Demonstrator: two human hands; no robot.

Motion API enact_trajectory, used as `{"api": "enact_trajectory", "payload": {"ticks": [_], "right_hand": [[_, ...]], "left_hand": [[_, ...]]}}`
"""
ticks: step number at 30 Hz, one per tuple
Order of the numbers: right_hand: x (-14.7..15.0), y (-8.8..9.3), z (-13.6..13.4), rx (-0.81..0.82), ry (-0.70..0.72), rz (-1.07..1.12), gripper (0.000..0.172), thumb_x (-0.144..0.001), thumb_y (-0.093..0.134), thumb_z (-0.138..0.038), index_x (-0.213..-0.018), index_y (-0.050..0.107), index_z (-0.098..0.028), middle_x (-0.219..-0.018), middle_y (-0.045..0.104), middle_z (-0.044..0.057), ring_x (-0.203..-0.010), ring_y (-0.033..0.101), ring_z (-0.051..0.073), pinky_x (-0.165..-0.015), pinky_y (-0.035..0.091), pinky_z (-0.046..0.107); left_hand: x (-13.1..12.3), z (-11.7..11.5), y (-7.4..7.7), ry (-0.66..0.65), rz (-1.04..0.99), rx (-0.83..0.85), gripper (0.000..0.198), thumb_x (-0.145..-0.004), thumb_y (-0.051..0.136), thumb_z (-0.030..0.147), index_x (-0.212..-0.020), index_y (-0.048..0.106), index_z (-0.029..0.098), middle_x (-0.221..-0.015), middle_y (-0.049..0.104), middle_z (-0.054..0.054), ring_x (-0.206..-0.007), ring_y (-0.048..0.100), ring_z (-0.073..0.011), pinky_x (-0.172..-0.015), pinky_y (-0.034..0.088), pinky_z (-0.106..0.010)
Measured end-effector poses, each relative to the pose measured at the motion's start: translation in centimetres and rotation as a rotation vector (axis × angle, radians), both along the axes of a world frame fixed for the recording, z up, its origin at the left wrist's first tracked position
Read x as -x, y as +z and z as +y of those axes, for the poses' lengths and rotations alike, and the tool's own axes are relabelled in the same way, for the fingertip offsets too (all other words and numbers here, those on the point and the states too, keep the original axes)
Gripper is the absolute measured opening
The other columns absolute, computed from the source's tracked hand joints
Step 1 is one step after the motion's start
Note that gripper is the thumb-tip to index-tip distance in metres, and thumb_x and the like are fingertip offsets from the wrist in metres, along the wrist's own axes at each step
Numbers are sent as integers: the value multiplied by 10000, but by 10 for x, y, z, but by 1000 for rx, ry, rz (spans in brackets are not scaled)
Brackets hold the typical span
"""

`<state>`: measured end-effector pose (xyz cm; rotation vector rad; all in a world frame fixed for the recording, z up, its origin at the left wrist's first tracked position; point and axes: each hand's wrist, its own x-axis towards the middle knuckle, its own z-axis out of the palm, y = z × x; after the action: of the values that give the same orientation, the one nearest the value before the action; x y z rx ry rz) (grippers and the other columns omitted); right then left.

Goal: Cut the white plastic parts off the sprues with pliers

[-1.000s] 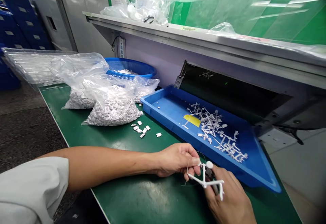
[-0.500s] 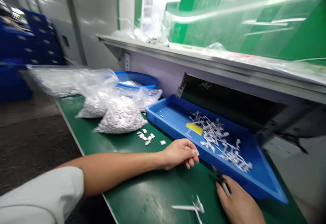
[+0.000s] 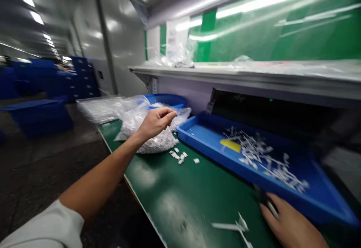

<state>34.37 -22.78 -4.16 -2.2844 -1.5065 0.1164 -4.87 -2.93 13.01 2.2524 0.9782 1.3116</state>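
My left hand (image 3: 158,122) is raised over the clear plastic bag of small white parts (image 3: 158,144), thumb and fingers pinched together. Whatever lies between those fingertips is too small to make out. At the lower right, my right hand (image 3: 293,221) is closed round dark-handled nippers (image 3: 266,201), blurred by motion, beside the blue tray's near wall. A white plastic sprue (image 3: 232,226) lies on the green table left of the nippers. Several small white clips (image 3: 180,157) are scattered on the table in front of the bag.
The long blue tray (image 3: 214,160) holds a heap of white sprues (image 3: 259,154) and a yellow piece (image 3: 230,145). Behind the bags stands a blue basket (image 3: 166,99). A shelf (image 3: 239,73) overhangs the table's back. Blue crates (image 3: 39,116) stand on the floor at left.
My left hand has moved from beside the tray up and leftward to over the bag, still pinched. The right hand keeps hold of the nippers. The view has tilted up and turned left.
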Motion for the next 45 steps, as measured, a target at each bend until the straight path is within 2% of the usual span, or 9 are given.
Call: {"api": "enact_trajectory", "payload": {"ticks": [2,5,7,9,13,19,22,32,45], "right_hand": [[7,13,-5,107,15,-28,497,-847,424,-557,-1218,586,-270,-1223,617,98,-1008,623,312,-700,512,394],[17,28,-7,136,41,-85,424,-890,397,-473,-1203,559,-237,-1148,627,93,-966,613,283,-703,465,354],[21,32,-7,131,43,-100,354,-895,413,-427,-1151,571,-241,-1079,636,74,-946,608,267,-714,441,337],[23,33,-8,123,47,-105,302,-895,431,-397,-1110,579,-244,-1033,636,59,-936,603,252,-714,424,320],[24,35,-12,96,55,-109,244,-902,449,-387,-1049,584,-247,-979,629,43,-907,595,236,-675,394,296],[39,38,-11,30,37,-128,229,-926,415,-347,-1096,549,-272,-1018,618,13,-936,570,217,-703,400,310],[50,36,-10,-74,67,-118,235,-926,423,-347,-1124,537,-293,-1018,618,-7,-956,563,204,-746,414,318],[60,33,-9,-206,148,-86,211,-910,453,-335,-1088,556,-289,-982,632,-1,-946,575,217,-788,434,346],[62,35,-10,-196,194,-43,227,-910,458,-300,-1112,559,-282,-1012,636,15,-965,575,225,-829,436,356]], "left_hand": [[-39,-24,-16,-333,94,23,262,-923,538,384,-963,683,171,-748,642,-16,-652,590,-122,-614,444,-209],[-98,-67,-34,-849,408,-108,175,-887,615,265,-1036,694,221,-1039,669,-61,-924,630,-176,-796,464,-239],[-129,-89,-45,-1036,576,-229,185,-850,662,221,-1030,696,246,-1111,651,-75,-992,610,-209,-775,459,-257],[-152,-100,-55,-1102,686,-287,112,-813,692,183,-904,706,248,-1017,666,-74,-956,607,-224,-702,450,-267],[-173,-91,-71,-1109,549,-11,86,-824,655,145,-807,700,216,-875,670,-56,-860,617,-189,-746,465,-260],[-184,-61,-108,-811,-294,1159,269,-766,769,315,-876,645,103,-848,672,-75,-734,650,-135,-695,543,-246],[-185,-58,-123,-794,-515,1436,306,-695,837,275,-829,619,109,-804,633,-29,-692,623,-83,-632,531,-178],[-186,-66,-133,-957,-538,1556,300,-691,841,260,-814,620,99,-741,581,-5,-632,591,-64,-599,549,-168],[-187,-67,-133,-987,-539,1573,310,-687,846,261,-798,602,104,-719,586,2,-633,589,-65,-602,546,-172]]}}
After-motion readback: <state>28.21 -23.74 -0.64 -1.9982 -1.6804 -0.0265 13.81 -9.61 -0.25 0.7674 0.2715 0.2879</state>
